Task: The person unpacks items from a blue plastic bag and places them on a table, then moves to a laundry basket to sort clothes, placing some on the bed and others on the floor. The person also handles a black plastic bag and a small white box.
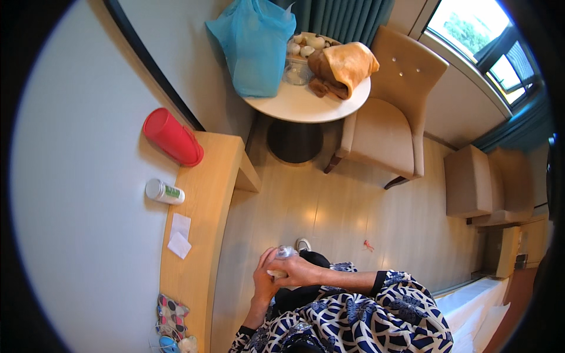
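My left hand [263, 279] and my right hand [300, 270] come together in front of my body, over the floor beside the wooden desk. Between them they grip a small clear plastic item [287, 252], whose shiny top shows above the fingers. A pale part [277, 274] shows below, between the fingers and palm. The hands cover most of it, so I cannot tell exactly what it is.
Left, the wooden desk [201, 194] bears a red cylindrical case [172, 139], a white-lidded bottle [165, 192], papers [180, 236] and a dotted pouch [171, 315]. Ahead, a blue plastic bag [258, 53] stands on a round table [304, 110] beside a chair [384, 132]. Red scrap [368, 245] lies on the floor.
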Action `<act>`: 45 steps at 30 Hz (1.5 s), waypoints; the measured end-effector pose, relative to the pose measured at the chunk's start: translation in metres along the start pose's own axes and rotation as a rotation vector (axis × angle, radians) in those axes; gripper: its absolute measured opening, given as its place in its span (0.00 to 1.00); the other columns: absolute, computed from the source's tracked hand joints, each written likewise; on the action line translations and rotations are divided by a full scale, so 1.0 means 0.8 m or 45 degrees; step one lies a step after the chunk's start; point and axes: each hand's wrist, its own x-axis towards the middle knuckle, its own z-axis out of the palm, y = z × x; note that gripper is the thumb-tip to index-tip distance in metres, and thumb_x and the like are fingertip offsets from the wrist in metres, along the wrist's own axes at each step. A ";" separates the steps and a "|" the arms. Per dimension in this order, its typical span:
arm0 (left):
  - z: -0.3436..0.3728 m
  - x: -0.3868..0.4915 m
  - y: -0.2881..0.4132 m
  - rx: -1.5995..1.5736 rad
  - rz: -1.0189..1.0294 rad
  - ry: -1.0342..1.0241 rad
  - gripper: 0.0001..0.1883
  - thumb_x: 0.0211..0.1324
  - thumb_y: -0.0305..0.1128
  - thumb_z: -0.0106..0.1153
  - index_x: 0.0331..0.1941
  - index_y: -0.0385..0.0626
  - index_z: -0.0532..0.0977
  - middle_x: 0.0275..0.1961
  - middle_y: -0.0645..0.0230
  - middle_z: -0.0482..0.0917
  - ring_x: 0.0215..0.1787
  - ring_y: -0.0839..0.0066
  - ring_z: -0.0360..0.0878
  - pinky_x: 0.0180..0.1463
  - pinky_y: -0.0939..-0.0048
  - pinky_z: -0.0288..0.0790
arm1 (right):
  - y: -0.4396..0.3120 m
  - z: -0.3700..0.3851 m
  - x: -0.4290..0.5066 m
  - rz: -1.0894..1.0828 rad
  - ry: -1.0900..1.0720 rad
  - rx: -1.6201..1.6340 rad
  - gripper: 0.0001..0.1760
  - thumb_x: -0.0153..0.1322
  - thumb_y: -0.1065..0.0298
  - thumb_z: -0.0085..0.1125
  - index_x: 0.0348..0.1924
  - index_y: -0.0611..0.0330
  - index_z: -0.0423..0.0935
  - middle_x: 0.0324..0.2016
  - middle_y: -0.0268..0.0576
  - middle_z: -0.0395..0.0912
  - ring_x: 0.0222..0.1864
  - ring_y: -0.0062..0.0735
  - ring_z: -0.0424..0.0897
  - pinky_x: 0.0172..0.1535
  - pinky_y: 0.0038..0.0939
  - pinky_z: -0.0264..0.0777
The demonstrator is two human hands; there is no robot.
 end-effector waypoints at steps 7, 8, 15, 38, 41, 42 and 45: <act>0.050 0.122 -0.005 -0.395 -0.041 -0.159 0.23 0.46 0.28 0.58 0.50 0.41 0.70 0.52 0.60 0.72 0.54 0.66 0.70 0.55 0.71 0.64 | 0.021 -0.111 0.034 0.200 0.181 -0.131 0.22 0.57 0.64 0.61 0.44 0.58 0.71 0.34 0.53 0.75 0.38 0.52 0.75 0.39 0.42 0.69; 0.052 0.142 -0.007 -0.391 0.000 -0.189 0.23 0.46 0.28 0.58 0.50 0.41 0.69 0.52 0.60 0.72 0.54 0.66 0.70 0.55 0.71 0.64 | 0.021 -0.124 0.041 0.116 0.277 -0.200 0.26 0.57 0.62 0.62 0.47 0.58 0.69 0.35 0.52 0.75 0.38 0.52 0.75 0.40 0.42 0.69; 0.038 0.274 0.020 -0.591 -0.277 -0.484 0.19 0.52 0.30 0.56 0.49 0.39 0.70 0.46 0.63 0.76 0.48 0.74 0.73 0.51 0.73 0.65 | 0.008 -0.271 0.085 0.255 0.724 -0.230 0.22 0.57 0.66 0.64 0.43 0.60 0.72 0.34 0.47 0.75 0.35 0.40 0.77 0.34 0.33 0.72; -0.208 0.685 0.349 -1.448 0.472 -0.052 0.21 0.63 0.42 0.41 0.56 0.43 0.62 0.55 0.61 0.70 0.55 0.65 0.69 0.55 0.60 0.67 | -0.043 -0.639 0.375 -0.913 0.823 -0.657 0.40 0.55 0.62 0.66 0.56 0.67 0.60 0.46 0.56 0.71 0.51 0.51 0.70 0.57 0.45 0.57; -0.179 0.749 0.370 -1.202 0.608 -0.128 0.19 0.62 0.41 0.43 0.53 0.43 0.65 0.51 0.62 0.73 0.52 0.66 0.72 0.52 0.60 0.70 | -0.035 -0.629 0.415 -0.304 0.411 -1.150 0.40 0.56 0.56 0.64 0.56 0.68 0.60 0.38 0.55 0.74 0.44 0.46 0.74 0.55 0.49 0.56; -0.167 0.767 0.370 -1.417 0.483 -0.141 0.19 0.62 0.41 0.43 0.52 0.43 0.66 0.51 0.62 0.73 0.52 0.66 0.73 0.52 0.60 0.70 | -0.029 -0.617 0.416 -0.368 0.269 -1.333 0.34 0.58 0.61 0.59 0.55 0.65 0.62 0.29 0.48 0.75 0.35 0.41 0.76 0.50 0.46 0.61; -0.129 0.813 0.348 -1.521 0.178 0.056 0.19 0.62 0.42 0.43 0.51 0.43 0.67 0.50 0.63 0.74 0.49 0.67 0.74 0.52 0.59 0.70 | -0.014 -0.578 0.395 -0.660 0.148 -1.459 0.27 0.59 0.68 0.52 0.52 0.64 0.66 0.22 0.39 0.73 0.27 0.32 0.76 0.43 0.40 0.63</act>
